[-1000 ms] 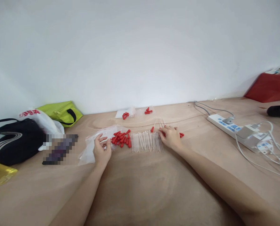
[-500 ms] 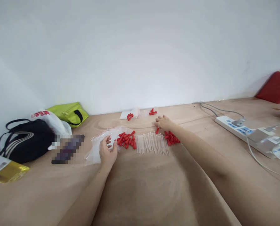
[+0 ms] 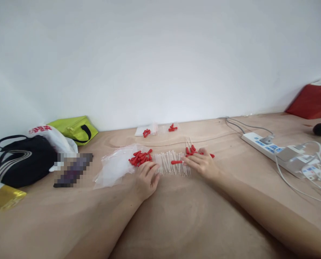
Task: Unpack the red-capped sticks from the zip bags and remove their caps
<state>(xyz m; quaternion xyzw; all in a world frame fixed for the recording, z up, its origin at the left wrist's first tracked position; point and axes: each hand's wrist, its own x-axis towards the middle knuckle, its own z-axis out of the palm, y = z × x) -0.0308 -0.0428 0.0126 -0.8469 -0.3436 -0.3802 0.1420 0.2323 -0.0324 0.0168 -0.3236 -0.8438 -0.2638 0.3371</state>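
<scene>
My right hand [image 3: 203, 166] is closed on the pale tube of a dropper with a red bulb [image 3: 176, 162], which points left over the row of thin, pale tubes [image 3: 163, 163]. My left hand [image 3: 147, 178] bends over the near edge of a pile of red bulbs [image 3: 141, 157], its thumb apart from the curled fingers; nothing shows in its grip. Beyond my right hand lie several red-bulbed droppers [image 3: 190, 148], some with tubes pointing away from me. That hand partly covers the red pieces there.
Clear plastic bags [image 3: 109, 169] lie left of the bulbs. Farther back are two small bags with red pieces, one on the left [image 3: 139, 130] and one on the right [image 3: 164, 130]. A power strip [image 3: 260, 144] with cables stands right; a black bag [image 3: 28, 158] and green pouch [image 3: 71, 127] sit left.
My right hand has come back toward me and now holds a red-bulbed dropper over the tubes. My left hand has moved right, to the near side of the bulb pile. The view has shifted slightly.
</scene>
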